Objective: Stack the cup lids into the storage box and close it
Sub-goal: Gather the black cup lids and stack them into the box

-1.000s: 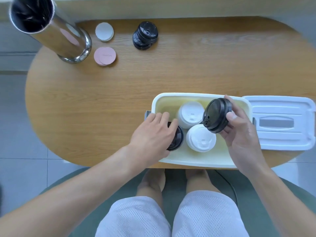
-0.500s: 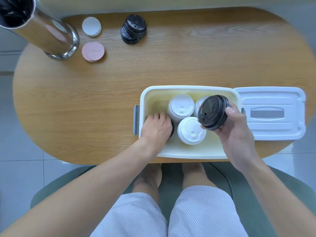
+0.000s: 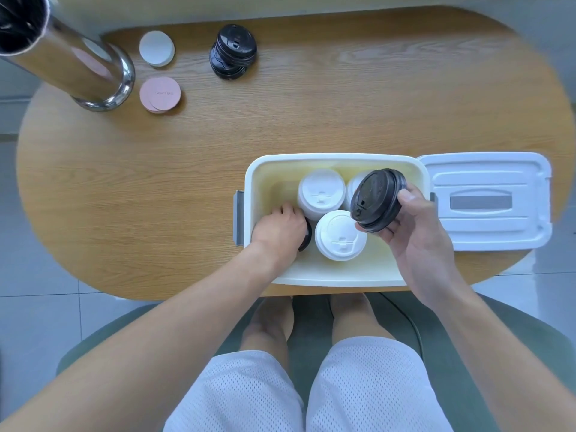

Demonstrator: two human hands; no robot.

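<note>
Two hands: both closed on black lids.
Left hand (image 3: 278,228): down inside the cream rectangular plastic storage box (image 3: 333,281), fingers wrapped over a black plastic cup-lid stack (image 3: 306,236), seemingly seating it in the near-left corner.
Right hand (image 3: 414,232): grips a second black lid stack (image 3: 376,199), tilted above the box, probably awaiting its place.
White domed lid stacks (image 3: 321,193): upright in the box, side by side.
White box cover (image 3: 486,201): off, just right of the box.
Remaining black lids (image 3: 233,52): far across the oval wooden table (image 3: 343,98).
</note>
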